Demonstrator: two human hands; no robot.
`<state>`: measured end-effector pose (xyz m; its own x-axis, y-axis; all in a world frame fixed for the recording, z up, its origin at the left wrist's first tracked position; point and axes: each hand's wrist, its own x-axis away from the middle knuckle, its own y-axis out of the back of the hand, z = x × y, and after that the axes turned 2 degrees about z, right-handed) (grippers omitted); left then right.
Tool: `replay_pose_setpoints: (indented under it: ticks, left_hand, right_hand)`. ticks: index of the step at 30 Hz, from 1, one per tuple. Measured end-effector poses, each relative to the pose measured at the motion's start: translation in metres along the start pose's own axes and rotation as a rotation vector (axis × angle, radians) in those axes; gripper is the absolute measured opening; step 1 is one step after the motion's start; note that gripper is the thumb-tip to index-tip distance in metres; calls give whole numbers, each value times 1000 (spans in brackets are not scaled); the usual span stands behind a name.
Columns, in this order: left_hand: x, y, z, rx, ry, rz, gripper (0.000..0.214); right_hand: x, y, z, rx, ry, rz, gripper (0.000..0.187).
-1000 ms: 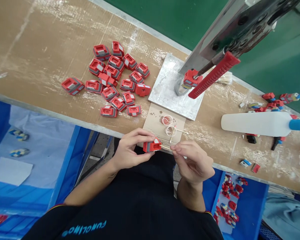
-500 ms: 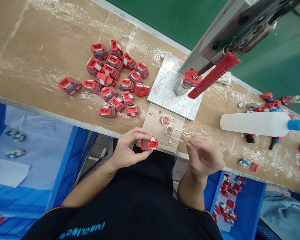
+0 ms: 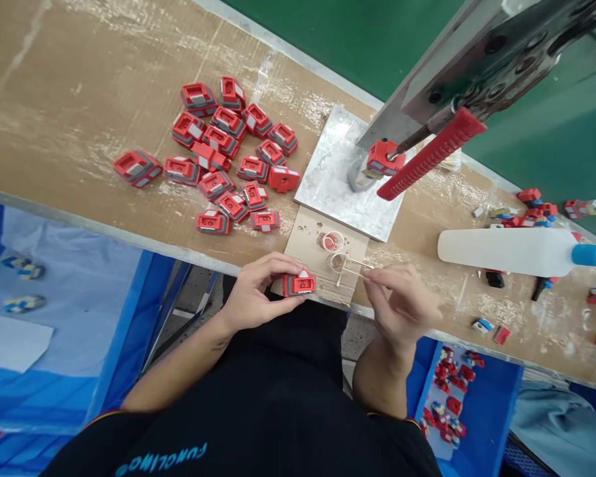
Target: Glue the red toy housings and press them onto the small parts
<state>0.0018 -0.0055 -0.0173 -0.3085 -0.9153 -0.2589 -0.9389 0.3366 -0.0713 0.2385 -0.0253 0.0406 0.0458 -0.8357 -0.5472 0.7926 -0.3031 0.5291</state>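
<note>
My left hand pinches a red and grey plastic toy part, hollow side up, between thumb and fingers at the table's front edge. In my right hand is a thin wooden stick, gripped near one end. The stick's far tip reaches the small clear cup; whether it touches the contents I cannot tell. A second small cup with reddish contents stands just behind. A cotton swab leans by the nearer cup. Both cups rest on a piece of cardboard.
Several similar red parts lie to the left. A press with a red handle stands on a metal plate, a red piece under it. To the right lies a white bottle. Blue bins sit below the table edge.
My right hand has shifted slightly, its stick staying at the nearer cup. My left hand keeps the red part in nearly the same place. The view has moved a little.
</note>
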Motion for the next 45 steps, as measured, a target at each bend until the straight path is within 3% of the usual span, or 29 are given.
replay_pose_setpoints:
  ticks: [3,9,23,37,45]
  left_hand:
    - [-1,-2,0,-7,-11,26,35]
    - [0,-4,-4,-29,-20,42,32]
    - [-1,0,-9,-97,-19,41,29]
    - [0,3,-15,-187,-48,20,36]
    - [1,3,-14,-185,-44,31,38]
  right_hand:
    - [2,-4,15,-161,13,-98,23]
    - [-2,-24,26,-284,63,25,15]
    - [-1,-24,26,-329,70,91,15]
    - [-3,-11,22,-211,88,124,15]
    - [0,-13,20,-196,97,62,24]
